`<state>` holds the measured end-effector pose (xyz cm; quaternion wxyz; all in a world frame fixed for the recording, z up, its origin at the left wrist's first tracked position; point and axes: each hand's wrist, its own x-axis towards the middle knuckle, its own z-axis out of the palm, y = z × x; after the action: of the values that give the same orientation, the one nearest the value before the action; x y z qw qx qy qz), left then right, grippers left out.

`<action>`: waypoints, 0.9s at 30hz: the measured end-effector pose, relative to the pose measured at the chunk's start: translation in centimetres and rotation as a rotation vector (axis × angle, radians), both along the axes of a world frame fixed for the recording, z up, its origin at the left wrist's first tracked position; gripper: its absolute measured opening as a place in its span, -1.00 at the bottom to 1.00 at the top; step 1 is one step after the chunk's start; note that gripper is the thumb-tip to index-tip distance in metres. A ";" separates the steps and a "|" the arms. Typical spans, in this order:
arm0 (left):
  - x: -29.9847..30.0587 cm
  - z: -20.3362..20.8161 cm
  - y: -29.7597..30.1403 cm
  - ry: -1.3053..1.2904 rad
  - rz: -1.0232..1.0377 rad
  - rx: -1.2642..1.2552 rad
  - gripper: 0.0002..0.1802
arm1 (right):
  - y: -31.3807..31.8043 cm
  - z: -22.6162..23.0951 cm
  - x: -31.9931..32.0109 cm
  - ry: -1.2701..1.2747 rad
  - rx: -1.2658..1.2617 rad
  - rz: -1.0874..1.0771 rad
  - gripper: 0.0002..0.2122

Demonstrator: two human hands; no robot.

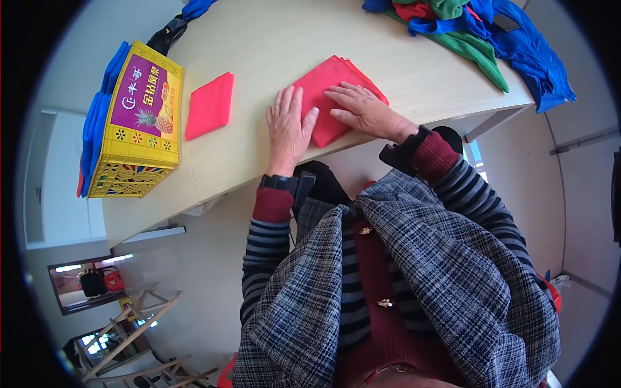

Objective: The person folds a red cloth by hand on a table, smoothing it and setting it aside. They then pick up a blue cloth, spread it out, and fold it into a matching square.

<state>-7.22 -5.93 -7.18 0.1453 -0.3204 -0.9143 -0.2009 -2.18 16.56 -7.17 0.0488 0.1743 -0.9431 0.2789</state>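
One pale table [259, 39] spans the field; at its left end stands a yellow crate [139, 155] with blue cloths [97, 123] along its far side. At the right end, a loose heap of blue, green and red fabric [488, 35] spills over the table's edge. Between the two, at the near edge directly before the person, lies the red cloth [330, 77], turned cornerwise, its upper right margin showing more than one layer. The left hand [288, 132] rests flat at its left edge, thumb set apart from the fingers; the right hand [367, 113] lies palm down across its middle, also with the thumb away from the fingers. Neither grip pinches anything; both are spread. Smallest, a folded red piece [210, 105] lies flat beside the crate, apart from the hands. The step in hand appears to be the flattening and squaring of a partly folded cloth; a further fold would call for lifting one edge evenly with the fingertips while the opposite side stays pressed down.
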 end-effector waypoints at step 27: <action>6.2 2.5 4.9 0.110 0.146 -0.217 -0.57 | -0.4 0.3 1.7 0.222 -0.025 -0.074 -0.56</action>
<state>-1.02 -1.05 -4.71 0.1739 -0.2774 -0.9421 -0.0719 -0.49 16.12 -6.90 0.1655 0.1683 -0.9342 0.2676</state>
